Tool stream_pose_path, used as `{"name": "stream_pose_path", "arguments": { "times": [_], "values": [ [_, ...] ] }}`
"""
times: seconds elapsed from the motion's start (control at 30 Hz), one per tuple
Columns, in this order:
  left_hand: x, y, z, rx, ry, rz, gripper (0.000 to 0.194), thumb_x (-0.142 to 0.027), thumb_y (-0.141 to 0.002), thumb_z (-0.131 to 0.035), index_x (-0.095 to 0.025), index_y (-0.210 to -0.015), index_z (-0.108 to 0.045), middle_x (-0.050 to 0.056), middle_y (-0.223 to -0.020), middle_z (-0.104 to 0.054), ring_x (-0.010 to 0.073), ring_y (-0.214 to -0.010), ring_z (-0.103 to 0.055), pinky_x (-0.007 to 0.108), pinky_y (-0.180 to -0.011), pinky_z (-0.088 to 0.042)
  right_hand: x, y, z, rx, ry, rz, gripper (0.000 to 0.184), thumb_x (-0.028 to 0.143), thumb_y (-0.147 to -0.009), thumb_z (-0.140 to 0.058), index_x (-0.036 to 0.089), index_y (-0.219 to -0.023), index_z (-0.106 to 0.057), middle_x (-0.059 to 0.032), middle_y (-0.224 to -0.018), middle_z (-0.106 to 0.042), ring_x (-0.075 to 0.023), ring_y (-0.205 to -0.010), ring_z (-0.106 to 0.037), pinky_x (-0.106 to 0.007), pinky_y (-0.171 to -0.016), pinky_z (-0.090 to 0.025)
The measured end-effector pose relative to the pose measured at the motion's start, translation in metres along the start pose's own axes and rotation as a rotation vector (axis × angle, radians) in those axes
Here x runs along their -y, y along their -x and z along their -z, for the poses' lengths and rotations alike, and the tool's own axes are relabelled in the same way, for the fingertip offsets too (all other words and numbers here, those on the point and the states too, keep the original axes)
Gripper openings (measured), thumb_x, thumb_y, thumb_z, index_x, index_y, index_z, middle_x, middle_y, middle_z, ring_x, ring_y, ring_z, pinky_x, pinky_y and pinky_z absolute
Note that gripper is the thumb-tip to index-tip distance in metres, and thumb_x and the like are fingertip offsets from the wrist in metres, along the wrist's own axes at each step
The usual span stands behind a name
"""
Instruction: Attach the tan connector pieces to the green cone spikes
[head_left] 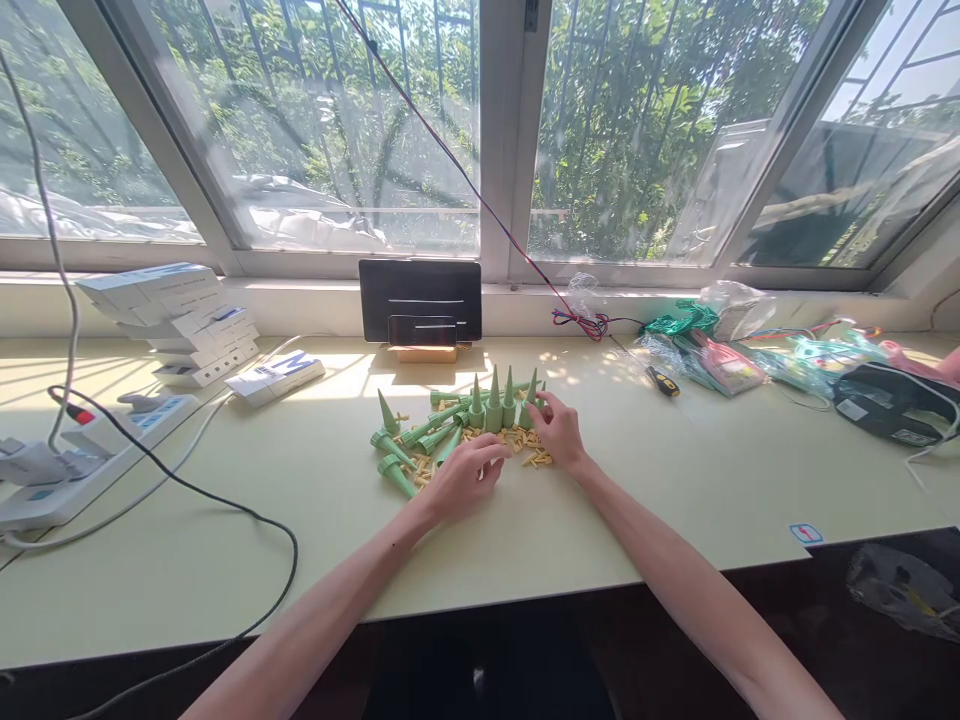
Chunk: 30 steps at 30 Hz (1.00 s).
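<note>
Several green plastic cone-shaped spikes stand on their wide ends in a row, one green spike near its middle. At the row's right end, my right hand is closed on another green spike, thumb and fingers at its side. My left hand is in front of the row, fingers loosely bent and apart, with nothing visible in it. Small yellow pegs lie scattered around the spikes and partly behind my left hand. More green spikes lie on their sides at the left, including a ribbed-capped spike.
A tablet and phone stand is at the back. White boxes are stacked left, near a power strip and a black cable. A screwdriver, plastic bags and a black device lie right.
</note>
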<state>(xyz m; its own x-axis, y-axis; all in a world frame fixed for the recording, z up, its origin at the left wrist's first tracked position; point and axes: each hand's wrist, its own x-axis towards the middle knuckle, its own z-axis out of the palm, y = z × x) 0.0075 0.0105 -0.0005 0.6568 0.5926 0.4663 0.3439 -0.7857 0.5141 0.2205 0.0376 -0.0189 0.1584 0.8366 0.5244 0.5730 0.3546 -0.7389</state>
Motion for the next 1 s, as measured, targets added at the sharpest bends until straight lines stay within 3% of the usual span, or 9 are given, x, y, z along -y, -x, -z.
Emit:
{"name": "stream_pose_path", "arguments": {
  "times": [0.13,0.3,0.4,0.53,0.77,1.0],
  "values": [
    [0.000,0.000,0.000,-0.002,-0.016,-0.008,0.023,-0.009,-0.091,-0.048,-0.019,-0.097,-0.067,0.005,-0.096,-0.065,0.0108,-0.069,-0.055,0.021,-0.061,-0.043,0.002,0.000,0.000,-0.018,-0.001,0.008,0.032,0.044,-0.092,-0.054,0.016,-0.105,-0.063,0.0100,-0.048,-0.039,-0.0114,-0.044,-0.035,-0.024,-0.051,-0.034],
    [-0.003,-0.001,0.000,-0.010,-0.040,-0.012,0.023,-0.008,-0.091,-0.048,-0.019,-0.096,-0.067,0.005,-0.095,-0.065,0.0121,-0.074,-0.058,0.021,-0.061,-0.042,0.012,0.003,0.001,-0.192,0.021,0.053,0.026,0.042,-0.093,-0.054,0.017,-0.102,-0.059,0.0095,-0.051,-0.041,-0.0110,-0.046,-0.039,-0.022,-0.053,-0.037],
    [-0.003,-0.001,0.000,-0.007,-0.048,-0.009,0.023,-0.007,-0.091,-0.048,-0.018,-0.096,-0.067,0.005,-0.094,-0.064,0.0122,-0.073,-0.057,0.022,-0.061,-0.042,0.021,0.006,-0.003,-0.112,0.065,0.132,0.027,0.042,-0.095,-0.051,0.018,-0.096,-0.063,0.0071,-0.051,-0.044,-0.0111,-0.046,-0.040,-0.022,-0.053,-0.038],
    [-0.001,0.000,0.000,-0.015,-0.054,-0.012,0.024,-0.007,-0.091,-0.047,-0.018,-0.095,-0.068,0.005,-0.090,-0.063,0.0120,-0.070,-0.055,0.022,-0.060,-0.041,0.036,0.006,-0.013,0.065,0.126,0.158,0.034,0.042,-0.097,-0.050,0.016,-0.110,-0.068,0.0036,-0.053,-0.055,-0.0127,-0.047,-0.048,-0.023,-0.056,-0.040],
    [0.001,-0.001,-0.001,-0.026,-0.021,-0.016,0.026,-0.009,-0.092,-0.046,-0.018,-0.098,-0.070,0.005,-0.091,-0.065,0.0118,-0.068,-0.056,0.022,-0.060,-0.043,0.054,-0.009,-0.028,0.079,0.158,0.093,0.036,0.040,-0.097,-0.052,0.013,-0.115,-0.068,0.0020,-0.054,-0.058,-0.0147,-0.050,-0.052,-0.025,-0.057,-0.039],
    [-0.002,-0.002,0.001,-0.027,-0.056,-0.036,0.024,-0.010,-0.091,-0.047,-0.017,-0.095,-0.070,0.006,-0.087,-0.066,0.0122,-0.066,-0.056,0.023,-0.058,-0.041,0.057,-0.017,-0.034,0.065,0.126,0.087,0.028,0.038,-0.097,-0.052,0.015,-0.095,-0.069,0.0041,-0.051,-0.051,-0.0128,-0.046,-0.043,-0.025,-0.053,-0.032]
  ]
}}
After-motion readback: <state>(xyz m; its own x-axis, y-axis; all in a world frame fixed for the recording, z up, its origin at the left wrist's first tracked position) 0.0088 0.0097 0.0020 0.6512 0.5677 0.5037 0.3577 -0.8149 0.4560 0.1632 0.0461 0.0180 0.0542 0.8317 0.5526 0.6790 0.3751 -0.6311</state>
